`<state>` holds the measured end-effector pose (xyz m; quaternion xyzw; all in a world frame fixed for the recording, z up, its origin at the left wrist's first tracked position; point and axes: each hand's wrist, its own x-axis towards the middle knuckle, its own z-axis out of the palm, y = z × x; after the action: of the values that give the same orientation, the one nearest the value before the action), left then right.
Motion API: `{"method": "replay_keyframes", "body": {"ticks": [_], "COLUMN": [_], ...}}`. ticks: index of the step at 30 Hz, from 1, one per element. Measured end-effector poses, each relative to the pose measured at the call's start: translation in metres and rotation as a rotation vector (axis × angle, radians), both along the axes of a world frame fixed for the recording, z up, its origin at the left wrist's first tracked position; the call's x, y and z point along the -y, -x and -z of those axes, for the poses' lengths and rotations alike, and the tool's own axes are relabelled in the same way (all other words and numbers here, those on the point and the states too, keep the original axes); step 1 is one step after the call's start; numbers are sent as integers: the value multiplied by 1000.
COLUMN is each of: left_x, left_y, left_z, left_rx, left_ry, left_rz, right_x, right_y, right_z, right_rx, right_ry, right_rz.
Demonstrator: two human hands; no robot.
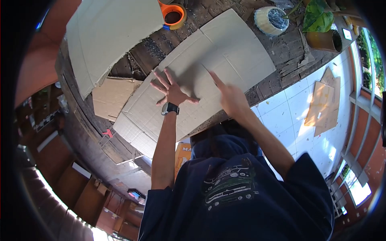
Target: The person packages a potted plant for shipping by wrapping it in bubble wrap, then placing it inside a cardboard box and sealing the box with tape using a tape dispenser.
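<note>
A large pale sheet of cardboard (225, 48) lies aslant across the wooden table, marked with crease lines. My left hand (173, 93) presses flat on it with the fingers spread, a watch on its wrist. To the right, my right hand (232, 100) is closed around a slim pointed tool (208, 70), whose thin tip reaches up and left over the middle of the sheet. Most of the tool is hidden by the fingers, so I cannot tell whether it is a knife or a pen.
Another pale cardboard sheet (108, 36) covers the table's upper left, with a brown cardboard piece (112, 96) below it. Tape rolls (180, 18) sit at the top. A white ribbed pot (263, 25) and a bamboo-like cup (321, 41) stand upper right. Cardboard pieces (323, 104) lie on the tiled floor.
</note>
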<state>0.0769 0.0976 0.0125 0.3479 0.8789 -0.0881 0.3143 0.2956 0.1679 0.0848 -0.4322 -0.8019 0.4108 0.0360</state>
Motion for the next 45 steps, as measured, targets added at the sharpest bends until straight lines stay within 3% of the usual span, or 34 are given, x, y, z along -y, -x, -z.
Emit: {"method": "replay_keyframes", "body": {"ticks": [4,7,9,11,14,17,20,24,28,32,35,37,39,41,43,45], "left_x": [6,0,-7,-4,-5,-6,-3,3,3,3,4,2,1,-1,-1,6], "left_y": [5,2,2,5,1,2,4,6,8,3,3,1,3,2,3,2], "left_z": [2,-6,-15,-7,-10,-11,-6,6,4,3,4,2,-2,-1,3,2], "left_rx": [39,59,111,77,54,50,49,38,53,36,13,43,48,36,3,16], "left_ry": [-45,-16,32,35,28,31,22,-8,-29,-36,-65,-30,5,30,-5,-3], "left_rz": [28,21,8,51,23,30,49,94,96,2,59,17,5,3,32,22], "right_x": [-73,-60,-28,1,57,63,6,-75,-87,-30,20,33,29,-11,-51,-102], "right_y": [99,82,37,-21,-106,-138,-73,47,73,-36,-126,-147,-145,-95,-43,21], "right_z": [32,34,39,2,-22,-36,-44,9,44,17,-29,-37,-49,-52,-10,21], "right_rx": [-123,-19,93,223,335,377,196,-14,-3,92,338,362,293,243,9,-59], "right_ry": [-213,-48,-47,142,226,309,182,-63,-118,35,228,306,324,250,7,-73], "right_rz": [24,37,30,-3,20,-71,-23,-30,-68,-72,-63,-67,-41,-50,-62,-82]}}
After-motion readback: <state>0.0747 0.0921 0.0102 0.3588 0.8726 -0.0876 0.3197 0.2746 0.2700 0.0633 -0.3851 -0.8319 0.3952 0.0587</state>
